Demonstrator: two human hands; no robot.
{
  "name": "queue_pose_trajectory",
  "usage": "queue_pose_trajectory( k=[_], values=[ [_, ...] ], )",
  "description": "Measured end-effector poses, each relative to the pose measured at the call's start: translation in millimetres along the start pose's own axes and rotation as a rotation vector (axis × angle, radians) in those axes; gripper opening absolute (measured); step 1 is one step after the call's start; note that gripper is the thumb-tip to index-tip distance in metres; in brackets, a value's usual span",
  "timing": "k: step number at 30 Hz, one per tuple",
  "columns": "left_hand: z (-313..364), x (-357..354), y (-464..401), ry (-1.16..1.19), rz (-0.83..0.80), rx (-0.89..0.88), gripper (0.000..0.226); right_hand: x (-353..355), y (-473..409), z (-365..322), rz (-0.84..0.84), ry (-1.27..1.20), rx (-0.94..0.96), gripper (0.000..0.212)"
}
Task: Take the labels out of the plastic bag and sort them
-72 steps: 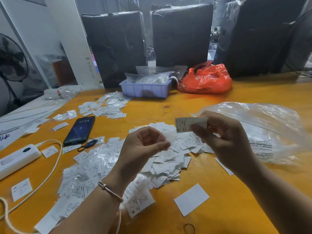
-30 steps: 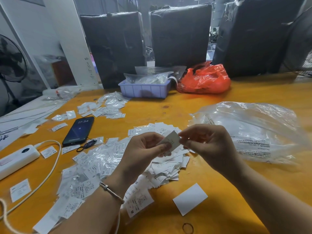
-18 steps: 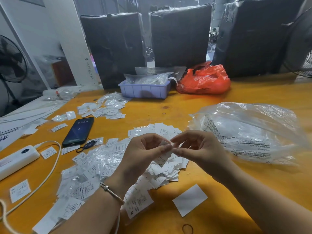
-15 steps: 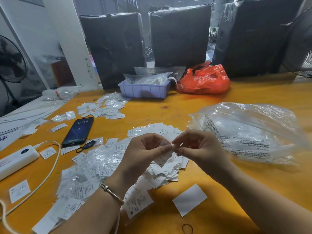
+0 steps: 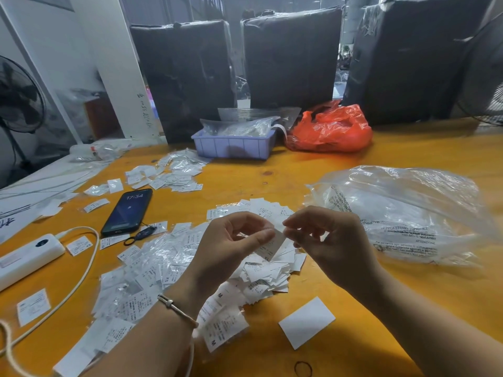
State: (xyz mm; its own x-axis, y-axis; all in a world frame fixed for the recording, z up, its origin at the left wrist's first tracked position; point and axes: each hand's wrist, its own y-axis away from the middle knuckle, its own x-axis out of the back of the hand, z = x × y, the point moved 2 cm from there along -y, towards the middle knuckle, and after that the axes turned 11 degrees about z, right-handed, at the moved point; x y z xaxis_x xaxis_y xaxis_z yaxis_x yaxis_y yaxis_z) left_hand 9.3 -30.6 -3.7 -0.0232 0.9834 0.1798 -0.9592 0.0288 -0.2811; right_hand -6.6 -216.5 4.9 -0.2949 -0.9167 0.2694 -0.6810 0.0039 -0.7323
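Label [image 5: 273,244] pinched between both hands [image 5: 283,242]

An orange bench [image 5: 408,148] is filling the foreground; three black-wrapped bales [image 5: 291,58] are standing behind it, a white pillar [image 5: 109,63] and fan [image 5: 19,96] sitting left.

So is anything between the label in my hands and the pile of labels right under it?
Nothing visible: the label, pinched by the left hand and right hand, hangs directly over the pile.
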Motion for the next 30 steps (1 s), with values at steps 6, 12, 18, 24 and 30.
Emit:
queue_pose_trajectory(
  k=[6, 12, 18, 24, 30],
  values=[
    [0.6, 0.2, 0.4, -0.014, -0.020, -0.024, 0.007, 0.4, 0.2, -0.3, 0.006, 0.061, 0.039, 0.013],
    [10.8, 10.8, -3.6, -0.088, -0.024, 0.032, 0.017, 0.7, 0.0, 1.9, 0.034, 0.050, 0.006, 0.017],
    [31.6, 84.2, -23.0, -0.461, 0.240, 0.223, 0.017, 3.5, 0.0, 9.9, 0.054, 0.082, -0.030, 0.020],
    [11.0, 106.6, -19.9, -0.758, -0.009, 0.479, 0.010, 0.8, 0.8, 10.1, 0.010, 0.145, 0.004, 0.020],
    [-10.8, 104.1, -22.3, -0.886, 0.023, 0.401, 0.016, -0.8, 2.2, 14.4, -0.026, 0.177, -0.007, 0.018]
  ],
)
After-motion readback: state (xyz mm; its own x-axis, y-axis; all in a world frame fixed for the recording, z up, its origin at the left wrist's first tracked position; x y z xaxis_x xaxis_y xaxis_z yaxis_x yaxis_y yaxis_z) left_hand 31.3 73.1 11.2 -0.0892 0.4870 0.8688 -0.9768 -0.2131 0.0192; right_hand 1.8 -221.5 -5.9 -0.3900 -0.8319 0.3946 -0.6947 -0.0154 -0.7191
